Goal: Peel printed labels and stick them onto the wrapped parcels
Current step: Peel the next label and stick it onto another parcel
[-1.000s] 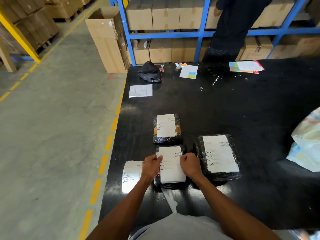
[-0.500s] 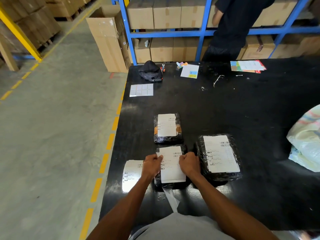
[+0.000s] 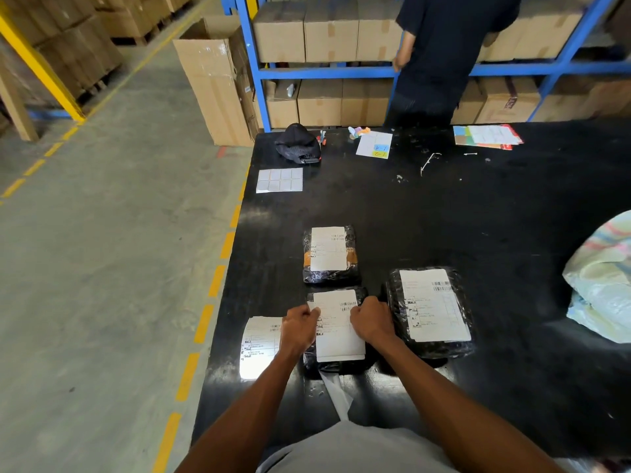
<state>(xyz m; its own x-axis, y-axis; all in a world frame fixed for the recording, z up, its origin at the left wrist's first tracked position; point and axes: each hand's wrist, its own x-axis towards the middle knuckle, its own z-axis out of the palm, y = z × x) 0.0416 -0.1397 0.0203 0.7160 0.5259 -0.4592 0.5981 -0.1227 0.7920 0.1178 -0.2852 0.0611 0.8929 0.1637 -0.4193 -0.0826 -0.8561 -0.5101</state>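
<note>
We find wide bare table (image 3: 478,216) ahead and to the right, past the parcels. Close in, room is tight. The near parcel (image 3: 341,367) sits by the front edge, with a second parcel (image 3: 330,256) just beyond it, a larger parcel (image 3: 431,312) just right and a label sheet (image 3: 260,339) just left. A woven sack (image 3: 602,281) bars the right edge.

The glossy black counter (image 3: 478,216) carries black plastic-wrapped parcels (image 3: 393,302), each under a white paper label (image 3: 433,305) printed with black barcodes; the far small parcel (image 3: 329,276) shows orange at its sides. Brown cardboard boxes (image 3: 327,32) fill a blue metal rack (image 3: 254,70); dashed yellow lines (image 3: 204,323) mark the grey concrete floor (image 3: 102,268)
</note>
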